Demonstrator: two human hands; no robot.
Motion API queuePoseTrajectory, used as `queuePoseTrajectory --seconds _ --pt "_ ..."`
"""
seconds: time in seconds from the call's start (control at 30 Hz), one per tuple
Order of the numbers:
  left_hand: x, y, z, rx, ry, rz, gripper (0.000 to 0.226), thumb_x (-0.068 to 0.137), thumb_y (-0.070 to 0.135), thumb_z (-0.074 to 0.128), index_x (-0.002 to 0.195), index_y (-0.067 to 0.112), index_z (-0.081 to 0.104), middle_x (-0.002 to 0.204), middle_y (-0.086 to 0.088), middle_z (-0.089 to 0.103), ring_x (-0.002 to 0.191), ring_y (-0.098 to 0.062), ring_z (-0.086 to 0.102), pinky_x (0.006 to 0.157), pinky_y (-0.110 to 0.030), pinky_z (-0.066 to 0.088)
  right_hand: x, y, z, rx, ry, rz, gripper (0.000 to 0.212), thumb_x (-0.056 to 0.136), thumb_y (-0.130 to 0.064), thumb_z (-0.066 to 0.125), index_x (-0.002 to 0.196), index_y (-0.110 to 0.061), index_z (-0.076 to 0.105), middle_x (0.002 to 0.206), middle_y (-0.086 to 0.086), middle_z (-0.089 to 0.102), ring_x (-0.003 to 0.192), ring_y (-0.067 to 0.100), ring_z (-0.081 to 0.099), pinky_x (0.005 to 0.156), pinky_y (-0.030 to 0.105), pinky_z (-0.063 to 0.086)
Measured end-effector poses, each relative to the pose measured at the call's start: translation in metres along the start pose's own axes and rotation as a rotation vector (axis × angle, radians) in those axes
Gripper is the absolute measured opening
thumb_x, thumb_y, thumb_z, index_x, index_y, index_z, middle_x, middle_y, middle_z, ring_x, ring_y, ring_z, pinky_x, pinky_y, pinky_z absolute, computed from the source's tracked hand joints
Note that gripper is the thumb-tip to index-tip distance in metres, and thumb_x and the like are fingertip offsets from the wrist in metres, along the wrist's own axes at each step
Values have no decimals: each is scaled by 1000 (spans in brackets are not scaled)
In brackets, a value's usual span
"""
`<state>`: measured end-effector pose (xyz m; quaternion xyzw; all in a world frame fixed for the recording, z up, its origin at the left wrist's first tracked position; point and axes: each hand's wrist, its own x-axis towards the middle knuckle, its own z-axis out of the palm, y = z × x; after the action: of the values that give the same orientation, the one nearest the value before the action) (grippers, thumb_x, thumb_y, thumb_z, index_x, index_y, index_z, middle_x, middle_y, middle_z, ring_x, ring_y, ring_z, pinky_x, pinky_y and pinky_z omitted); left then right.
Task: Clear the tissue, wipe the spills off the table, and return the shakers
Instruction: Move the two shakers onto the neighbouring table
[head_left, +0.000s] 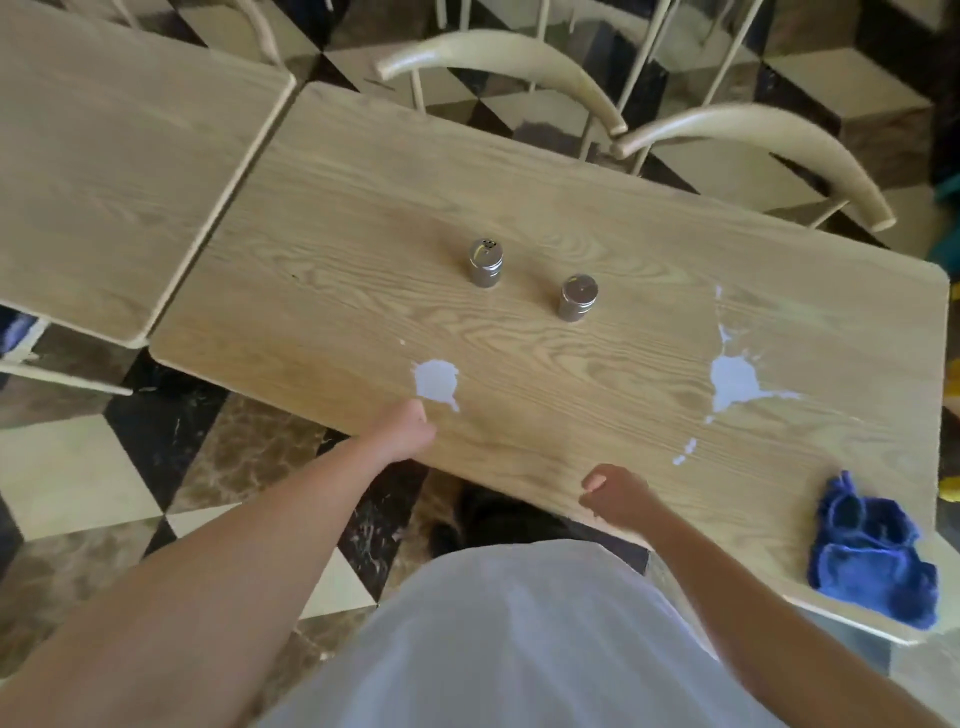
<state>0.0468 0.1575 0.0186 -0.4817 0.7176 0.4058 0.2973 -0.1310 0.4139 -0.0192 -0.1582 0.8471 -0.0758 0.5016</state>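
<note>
Two metal shakers stand upright near the middle of the wooden table (519, 208): one (485, 262) farther left, the other (576, 297) a little nearer and to its right. A white spill (436, 383) lies near the front edge at left. A larger splattered white spill (732, 382) lies at right, with small drops trailing toward me. A crumpled blue cloth (867, 556) sits on the front right corner. My left hand (410, 423) is curled at the table's edge just below the left spill. My right hand (613, 493) is curled at the front edge, holding nothing. No tissue is in view.
A second wooden table (104, 156) butts against the left side. Two cream chairs (519, 67) (769, 145) stand at the far side. The floor (78, 467) is a black, cream and brown tile pattern.
</note>
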Motion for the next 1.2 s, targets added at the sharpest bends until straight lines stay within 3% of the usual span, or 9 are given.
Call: queuePoseTrajectory --seconds 0.07,0.2,0.33,0.4,0.57,0.67,0.87,1.03,1.2 --pt "13 25 -24 -12 70 29 29 94 20 46 113 2 60 94 -12 58 85 -30 60 67 -30 39 23 -38 -24 23 130 -33 31 85 -20 67 115 -18 63 106 5 69 98 26 63 84 30 49" --pt "30 63 -57 -139 134 -11 13 87 21 48 83 11 55 77 -11 60 67 -26 61 57 -29 44 55 -112 -77 225 425 -129 66 78 -36 77 132 -17 46 129 6 56 120 28 55 93 41 49" --pt "63 93 -86 -137 364 -25 41 80 23 61 117 8 52 114 -15 59 101 -32 61 77 -35 49 87 -170 -111 271 650 -228 80 74 -39 75 140 -15 36 136 12 45 128 34 43 101 47 43" --pt "80 112 -95 -39 373 8 60 82 27 65 136 12 43 136 -16 47 121 -34 53 96 -37 46 102 -179 -114 212 633 -212 74 77 -39 68 140 -18 37 136 10 43 125 33 42 95 48 45" --pt "117 144 -101 137 378 130 79 80 34 69 147 30 28 140 -8 35 119 -30 55 88 -35 46 121 -158 -96 73 546 -230 34 83 -28 60 116 -25 49 120 4 47 112 31 49 71 36 46" --pt "128 149 -94 248 369 295 83 82 31 71 150 33 26 152 -12 25 136 -33 37 106 -39 41 124 -147 -99 123 514 -251 36 81 -28 64 114 -26 50 118 2 48 108 28 53 71 37 48" --pt "139 131 -83 202 299 413 50 81 19 65 124 32 43 101 -8 55 86 -29 52 78 -44 53 130 -137 -118 196 485 -236 44 83 -39 68 121 -28 49 120 0 53 99 26 59 72 37 50" --pt "122 98 -72 115 380 358 45 81 18 70 119 28 50 95 -1 50 76 -19 47 73 -34 48 130 -139 -124 193 471 -180 40 83 -39 68 116 -27 49 115 1 52 88 25 54 69 34 42" --pt "118 57 -83 76 356 222 45 80 10 67 119 24 51 98 -4 52 81 -18 44 78 -35 48 128 -144 -114 63 484 -217 39 83 -30 70 117 -26 51 120 3 52 107 29 53 71 33 41"
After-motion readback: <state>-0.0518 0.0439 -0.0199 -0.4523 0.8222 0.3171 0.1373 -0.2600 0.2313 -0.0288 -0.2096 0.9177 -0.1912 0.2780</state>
